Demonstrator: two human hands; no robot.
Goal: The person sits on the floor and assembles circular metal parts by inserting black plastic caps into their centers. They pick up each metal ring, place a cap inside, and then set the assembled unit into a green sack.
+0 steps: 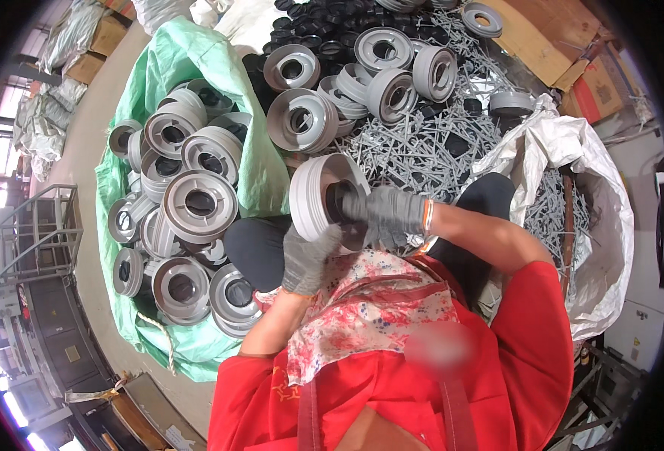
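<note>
A grey ribbed plastic ring (313, 197) is held tilted over my lap, its opening turned toward the right. My left hand (311, 259), in a dark grey glove, is closed on the ring's lower rim. Inside the opening sits a round black piece (337, 199). My right hand (400, 213), also gloved, reaches into the opening against this black piece. Motion smears its fingertips, so their grip is unclear. To the left, a green woven sack (260, 161) holds many similar grey rings (200, 203) with black centres.
More grey rings (302, 120) lie ahead, beside a heap of black round parts (324, 37). Loose grey screw-like pieces (400, 146) spread around them. At right stands a white sack (603, 248) with more such pieces. Cardboard (546, 34) lies far right; a metal step frame (42, 237) stands left.
</note>
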